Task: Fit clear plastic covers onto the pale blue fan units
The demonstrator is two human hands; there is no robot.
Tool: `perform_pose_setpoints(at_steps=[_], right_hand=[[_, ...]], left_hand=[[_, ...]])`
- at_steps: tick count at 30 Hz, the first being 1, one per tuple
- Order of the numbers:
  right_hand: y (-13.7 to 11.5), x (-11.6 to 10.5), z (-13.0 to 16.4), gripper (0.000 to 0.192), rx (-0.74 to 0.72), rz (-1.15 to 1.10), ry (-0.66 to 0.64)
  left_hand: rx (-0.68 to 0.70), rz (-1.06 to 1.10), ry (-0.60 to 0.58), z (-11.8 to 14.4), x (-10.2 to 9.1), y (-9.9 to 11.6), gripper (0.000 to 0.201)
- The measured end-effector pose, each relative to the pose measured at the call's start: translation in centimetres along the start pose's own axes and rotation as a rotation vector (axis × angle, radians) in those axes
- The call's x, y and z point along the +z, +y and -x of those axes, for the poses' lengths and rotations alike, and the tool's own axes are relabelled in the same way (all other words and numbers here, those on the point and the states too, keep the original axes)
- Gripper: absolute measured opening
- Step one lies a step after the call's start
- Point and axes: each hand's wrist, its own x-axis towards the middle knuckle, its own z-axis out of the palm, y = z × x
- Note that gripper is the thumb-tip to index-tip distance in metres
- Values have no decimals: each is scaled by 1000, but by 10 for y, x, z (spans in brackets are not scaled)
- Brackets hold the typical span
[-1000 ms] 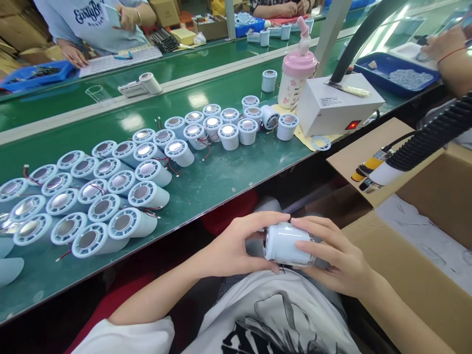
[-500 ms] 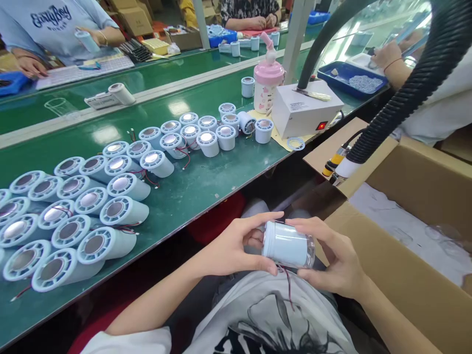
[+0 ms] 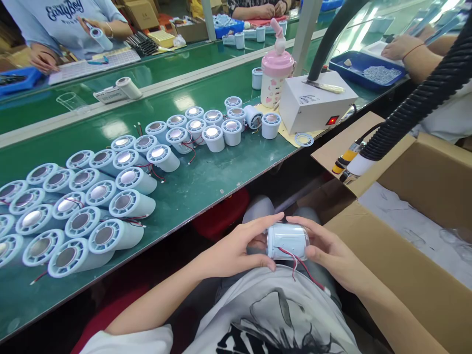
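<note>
Hands steady: your left hand [image 3: 236,250] and right hand [image 3: 328,253] clasp the pale cylinder [image 3: 287,241] from either end above your lap, so keep its red wires [image 3: 300,263] hanging free of your fingers

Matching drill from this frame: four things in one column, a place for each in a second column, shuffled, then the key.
Things:
1. pale blue cylinder with red wires
2. pink-lidded bottle
3. loose blue ring
4. blue tray

Places:
A. flat on the yellow sheet at the bench's near edge
B. far right of the bench, under a co-worker's hand
C. between the left hand and right hand, over the lap
D. upright beside the white box

Pairs: 1-C, 2-D, 3-A, 4-B
</note>
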Motion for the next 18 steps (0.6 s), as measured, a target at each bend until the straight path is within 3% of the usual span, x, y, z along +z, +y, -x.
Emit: perform_pose_setpoints(at_steps=[4,12,15,18], right_hand=[[-1,1,-1,46,58,-68,23],[1,0,-3,57,187,-174,-18],[13,5,-7,63,202,-210,-4],[23,-4,-17,81,161,-70,-9]], left_hand=[[3,42,-11,0,-2,-3,78],[-146,213,-62,2,0,-10,82],[-273,288,34,5,10,-15,76],[-389,277,205,-6,3,-27,64]])
